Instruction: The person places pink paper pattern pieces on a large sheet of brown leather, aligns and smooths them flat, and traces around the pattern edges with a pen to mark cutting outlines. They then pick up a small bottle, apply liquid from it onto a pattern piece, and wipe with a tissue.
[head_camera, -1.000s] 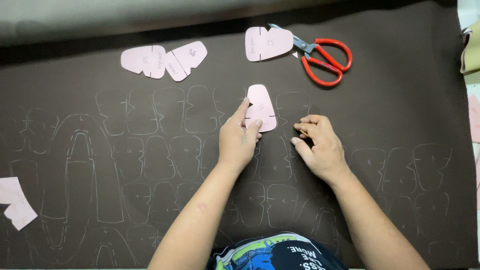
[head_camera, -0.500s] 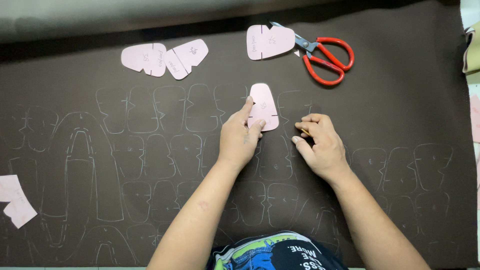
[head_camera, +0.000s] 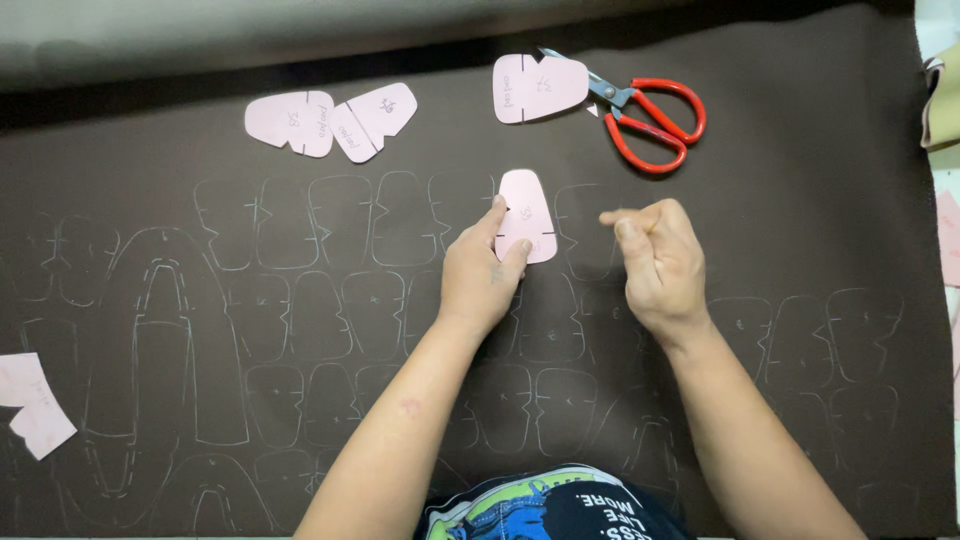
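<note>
A small pink paper template (head_camera: 528, 212) lies on dark brown fabric (head_camera: 780, 230) that is covered with white chalk outlines. My left hand (head_camera: 482, 275) presses it down, index finger along its left edge and thumb on its lower part. My right hand (head_camera: 655, 262) hovers just right of the template with its fingertips pinched together. Anything inside the pinch is too small to make out.
Red-handled scissors (head_camera: 650, 115) lie at the back beside a larger pink template (head_camera: 535, 88). Two more pink templates (head_camera: 330, 120) sit at the back left. Pink scraps (head_camera: 35, 405) lie at the left edge, and cloth pieces (head_camera: 940, 95) at the right edge.
My right hand has lifted and shifted slightly right, away from the template's edge. My left hand and the template have stayed in place.
</note>
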